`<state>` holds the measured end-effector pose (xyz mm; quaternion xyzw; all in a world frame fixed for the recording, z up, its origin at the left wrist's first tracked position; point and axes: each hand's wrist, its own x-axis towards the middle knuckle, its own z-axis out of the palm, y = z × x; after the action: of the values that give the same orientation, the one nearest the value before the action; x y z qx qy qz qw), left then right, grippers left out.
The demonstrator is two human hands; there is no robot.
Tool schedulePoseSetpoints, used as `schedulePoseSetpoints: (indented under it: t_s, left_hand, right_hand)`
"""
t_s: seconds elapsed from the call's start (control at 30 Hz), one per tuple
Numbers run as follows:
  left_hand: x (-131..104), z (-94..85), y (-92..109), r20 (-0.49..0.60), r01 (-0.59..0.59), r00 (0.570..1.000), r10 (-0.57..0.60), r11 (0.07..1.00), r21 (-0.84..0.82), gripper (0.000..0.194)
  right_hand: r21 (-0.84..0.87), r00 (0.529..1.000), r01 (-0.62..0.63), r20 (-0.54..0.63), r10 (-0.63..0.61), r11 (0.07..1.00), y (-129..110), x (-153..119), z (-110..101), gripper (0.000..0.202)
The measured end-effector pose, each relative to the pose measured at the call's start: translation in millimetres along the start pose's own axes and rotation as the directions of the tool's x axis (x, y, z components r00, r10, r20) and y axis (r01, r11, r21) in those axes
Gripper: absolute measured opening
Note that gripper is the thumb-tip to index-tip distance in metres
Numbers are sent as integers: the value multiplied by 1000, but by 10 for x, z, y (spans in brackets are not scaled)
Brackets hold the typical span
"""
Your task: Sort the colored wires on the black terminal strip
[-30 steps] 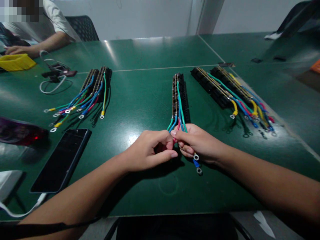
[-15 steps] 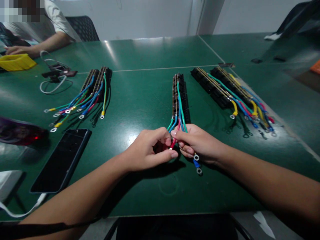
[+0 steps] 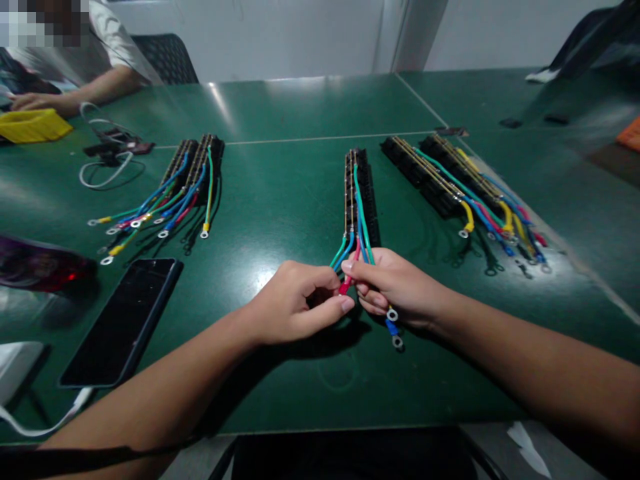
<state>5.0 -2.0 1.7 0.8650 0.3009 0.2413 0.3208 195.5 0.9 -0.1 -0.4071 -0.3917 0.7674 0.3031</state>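
In the middle of the head view lies a long black terminal strip with brass-coloured rails, its green, blue and red wires running toward me. My right hand is closed on several of these wires. Below its fingers stick out a ring terminal and a blue-sleeved ring terminal. The red wire passes under my right thumb, and its red sleeve is at the fingertips of my left hand, which is curled in a pinch. My left fingers hide the end of that wire.
Two similar wired strips lie at left, two more at right. Near my left arm are a phone, a white charger and a dark bottle. Across the green table sits a person beside a yellow container.
My left fingers have shifted slightly around the red sleeve, and the bright metal tip seen there before is now hidden. My right hand keeps its hold on the wires.
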Motion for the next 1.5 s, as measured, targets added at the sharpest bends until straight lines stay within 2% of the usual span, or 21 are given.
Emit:
schedulePoseSetpoints:
  t_s: [0.47,1.1,1.5]
  left_hand:
    - [13,35,21,-59,124,991,-123,992,17,22]
    - [15,26,49,19,142,990,-141,989,-39,27]
    - [32,47,32,6,160,987,-160,987,-8,25]
  right_hand:
    - [-22,999,-1,-52,0,1000,-10,-19,34,28]
    - [-42,999,3,-51,-6,999,-11,-24,32,30]
    - [-42,998,11,-67,-14,999,-3,-20,40,27]
